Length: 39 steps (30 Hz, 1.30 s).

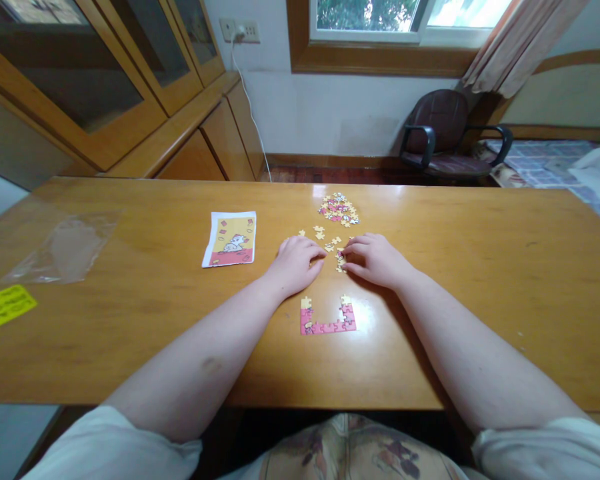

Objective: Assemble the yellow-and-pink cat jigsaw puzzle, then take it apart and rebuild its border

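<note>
Joined pink and yellow puzzle pieces form a U-shaped border (329, 327) on the table, nearer me than my hands. Beyond my hands lies a pile of loose pieces (339, 209), with several yellow pieces (319, 232) scattered between. My left hand (299, 261) rests on the table with its fingers curled; what lies under them is hidden. My right hand (373, 259) touches small pieces (340, 262) with its fingertips, thumb and fingers slightly apart. Left of my left hand is a picture card (231, 239) showing a white animal on yellow and pink.
On the wooden table (155, 333) a clear plastic bag (73, 248) and a yellow label (6, 308) lie at the far left. Behind the table stand a cabinet (180, 150) at left and a dark office chair (437, 130) at right, near a bed (545, 160).
</note>
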Each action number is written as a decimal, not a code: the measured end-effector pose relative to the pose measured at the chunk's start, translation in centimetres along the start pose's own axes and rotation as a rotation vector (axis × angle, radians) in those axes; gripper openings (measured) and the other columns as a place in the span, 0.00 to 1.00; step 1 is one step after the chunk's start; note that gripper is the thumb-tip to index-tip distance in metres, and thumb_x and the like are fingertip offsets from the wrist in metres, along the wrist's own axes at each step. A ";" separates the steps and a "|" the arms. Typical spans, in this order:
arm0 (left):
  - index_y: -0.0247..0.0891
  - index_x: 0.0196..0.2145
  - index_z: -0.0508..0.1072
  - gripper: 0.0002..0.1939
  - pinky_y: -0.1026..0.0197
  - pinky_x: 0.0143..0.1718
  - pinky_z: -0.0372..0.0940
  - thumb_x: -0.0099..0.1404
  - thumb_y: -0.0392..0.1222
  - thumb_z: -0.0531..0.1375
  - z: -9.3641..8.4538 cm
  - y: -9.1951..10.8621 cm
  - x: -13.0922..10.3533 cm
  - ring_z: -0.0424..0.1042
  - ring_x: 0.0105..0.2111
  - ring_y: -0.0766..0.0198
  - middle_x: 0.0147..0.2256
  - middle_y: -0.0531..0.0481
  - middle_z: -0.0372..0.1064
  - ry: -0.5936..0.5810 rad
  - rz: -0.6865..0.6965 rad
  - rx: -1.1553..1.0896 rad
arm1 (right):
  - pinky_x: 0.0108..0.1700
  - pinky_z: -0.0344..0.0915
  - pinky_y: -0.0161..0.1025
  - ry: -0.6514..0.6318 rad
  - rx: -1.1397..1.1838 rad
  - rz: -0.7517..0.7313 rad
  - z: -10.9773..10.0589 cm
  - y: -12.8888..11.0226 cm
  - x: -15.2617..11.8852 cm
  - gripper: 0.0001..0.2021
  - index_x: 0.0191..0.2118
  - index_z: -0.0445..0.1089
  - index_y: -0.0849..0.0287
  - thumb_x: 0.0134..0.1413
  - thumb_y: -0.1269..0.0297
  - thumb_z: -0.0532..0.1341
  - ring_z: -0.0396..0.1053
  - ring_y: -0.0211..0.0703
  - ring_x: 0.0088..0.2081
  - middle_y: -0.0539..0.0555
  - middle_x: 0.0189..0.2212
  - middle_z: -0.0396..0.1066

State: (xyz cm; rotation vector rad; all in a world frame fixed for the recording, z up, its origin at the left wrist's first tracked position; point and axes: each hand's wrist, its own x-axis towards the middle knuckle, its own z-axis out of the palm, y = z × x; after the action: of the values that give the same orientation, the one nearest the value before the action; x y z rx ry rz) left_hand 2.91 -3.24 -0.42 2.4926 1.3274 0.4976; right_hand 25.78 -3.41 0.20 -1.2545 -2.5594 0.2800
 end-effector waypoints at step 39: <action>0.48 0.44 0.75 0.15 0.33 0.61 0.41 0.63 0.38 0.53 0.1 -1.0 0.3 0.62 0.53 0.52 0.48 0.51 0.73 0.014 -0.116 0.032 | 0.40 0.61 0.43 0.390 -0.050 0.424 0.8 1.6 0.0 0.15 0.33 0.74 0.59 0.59 0.64 0.50 0.70 0.50 0.37 0.58 0.33 0.76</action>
State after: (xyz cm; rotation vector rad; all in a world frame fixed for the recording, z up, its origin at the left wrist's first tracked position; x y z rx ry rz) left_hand 2.37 -2.47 -0.83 2.4240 1.4864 0.4715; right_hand 26.68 -2.51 -1.00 -1.6774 -1.9746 0.0445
